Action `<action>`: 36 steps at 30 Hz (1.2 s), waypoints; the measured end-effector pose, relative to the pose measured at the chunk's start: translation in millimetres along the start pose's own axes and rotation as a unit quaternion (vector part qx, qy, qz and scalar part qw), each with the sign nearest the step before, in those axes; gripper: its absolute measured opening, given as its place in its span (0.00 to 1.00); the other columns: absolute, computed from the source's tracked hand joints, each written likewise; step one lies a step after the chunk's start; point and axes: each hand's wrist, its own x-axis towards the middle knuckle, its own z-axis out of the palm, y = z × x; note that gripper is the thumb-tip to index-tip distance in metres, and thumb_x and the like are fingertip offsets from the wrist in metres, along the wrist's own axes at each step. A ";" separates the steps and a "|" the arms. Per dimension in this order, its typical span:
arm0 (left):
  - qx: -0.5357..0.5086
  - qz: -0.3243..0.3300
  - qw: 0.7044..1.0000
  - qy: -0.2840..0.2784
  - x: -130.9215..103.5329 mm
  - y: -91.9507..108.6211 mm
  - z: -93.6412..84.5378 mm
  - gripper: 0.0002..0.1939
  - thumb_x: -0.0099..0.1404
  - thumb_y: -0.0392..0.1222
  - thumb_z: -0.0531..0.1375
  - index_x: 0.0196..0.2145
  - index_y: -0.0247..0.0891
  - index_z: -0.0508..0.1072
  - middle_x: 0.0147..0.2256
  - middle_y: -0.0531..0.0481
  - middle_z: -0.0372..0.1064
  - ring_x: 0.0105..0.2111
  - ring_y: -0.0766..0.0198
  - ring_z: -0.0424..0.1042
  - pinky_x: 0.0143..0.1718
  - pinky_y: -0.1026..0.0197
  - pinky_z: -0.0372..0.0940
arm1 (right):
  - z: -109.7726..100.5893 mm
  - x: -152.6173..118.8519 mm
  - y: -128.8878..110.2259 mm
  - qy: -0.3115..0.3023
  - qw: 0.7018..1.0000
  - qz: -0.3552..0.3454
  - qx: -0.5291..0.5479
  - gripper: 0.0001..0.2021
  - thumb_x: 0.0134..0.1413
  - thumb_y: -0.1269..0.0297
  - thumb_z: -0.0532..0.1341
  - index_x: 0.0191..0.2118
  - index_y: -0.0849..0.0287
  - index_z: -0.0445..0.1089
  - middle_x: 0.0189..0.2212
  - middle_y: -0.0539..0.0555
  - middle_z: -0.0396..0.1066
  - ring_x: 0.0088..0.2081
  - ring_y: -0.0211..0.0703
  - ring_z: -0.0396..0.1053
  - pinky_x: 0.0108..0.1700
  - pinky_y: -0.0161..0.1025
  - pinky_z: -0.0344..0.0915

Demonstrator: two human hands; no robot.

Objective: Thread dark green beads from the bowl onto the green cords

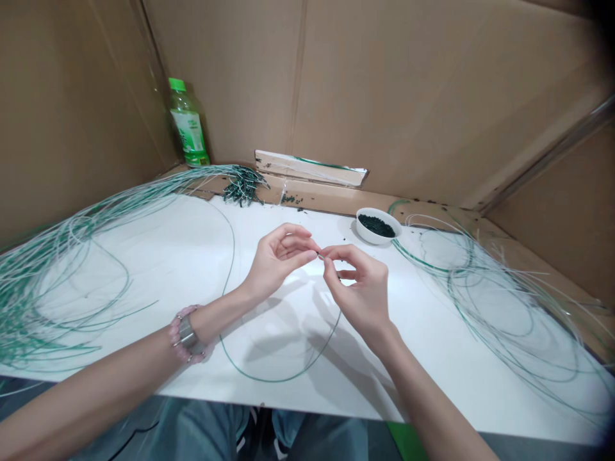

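Over the middle of the white table, my left hand (283, 254) and my right hand (358, 282) meet at their fingertips, both pinched closed. A tiny dark piece and a short bit of wire end show between the fingertips; the fingers hide most of them. One thin green wire (276, 381) hangs in a wide loop from my right hand, dips toward the table's front edge and passes my left forearm. Behind my right hand stands a white bowl (368, 235) holding small dark green pieces (377, 225).
At left lies a big bundle of green and white wires (86, 224), its dark-tipped ends (244, 186) gathered at the back. Loose coiled wires (480, 288) spread at right. A green bottle (188, 128) stands in the back left corner. Cardboard walls (384, 83) enclose the table (158, 256).
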 end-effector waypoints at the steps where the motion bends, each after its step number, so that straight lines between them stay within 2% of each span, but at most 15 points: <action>1: 0.001 0.001 1.000 -0.001 -0.1 0.3 0.0 0.13 0.50 0.33 0.66 0.33 0.37 0.68 0.28 0.54 0.74 0.31 0.71 0.73 0.37 0.68 0.67 | 0.1 0.1 0.2 0.001 1.000 -0.001 -0.002 0.03 0.49 0.73 0.58 0.29 0.59 0.67 0.30 0.51 0.73 0.32 0.36 0.71 0.25 0.26 0.70; 20: 0.071 0.056 0.995 -0.037 -3.9 -1.6 -2.2 0.12 0.54 0.34 0.65 0.35 0.37 0.67 0.30 0.52 0.73 0.33 0.68 0.73 0.38 0.65 0.67 | -1.0 0.8 3.3 -0.021 0.998 -0.035 -0.039 0.03 0.51 0.72 0.57 0.31 0.60 0.69 0.28 0.50 0.72 0.28 0.34 0.69 0.25 0.27 0.70; 29: 0.093 0.035 0.995 0.003 -0.5 -1.7 -4.0 0.15 0.52 0.36 0.66 0.36 0.37 0.66 0.29 0.53 0.73 0.31 0.68 0.74 0.35 0.66 0.67 | -1.3 4.2 8.1 -0.036 0.994 0.086 0.053 0.06 0.52 0.64 0.60 0.29 0.61 0.71 0.27 0.53 0.72 0.31 0.40 0.72 0.23 0.30 0.70; 36: 0.128 0.040 0.991 -0.013 -1.0 -2.2 -3.8 0.13 0.54 0.37 0.64 0.36 0.38 0.66 0.29 0.53 0.70 0.31 0.68 0.72 0.34 0.67 0.64 | 1.9 5.1 9.1 -0.063 0.990 0.109 0.069 0.07 0.50 0.63 0.60 0.32 0.61 0.71 0.30 0.54 0.73 0.34 0.42 0.72 0.22 0.31 0.69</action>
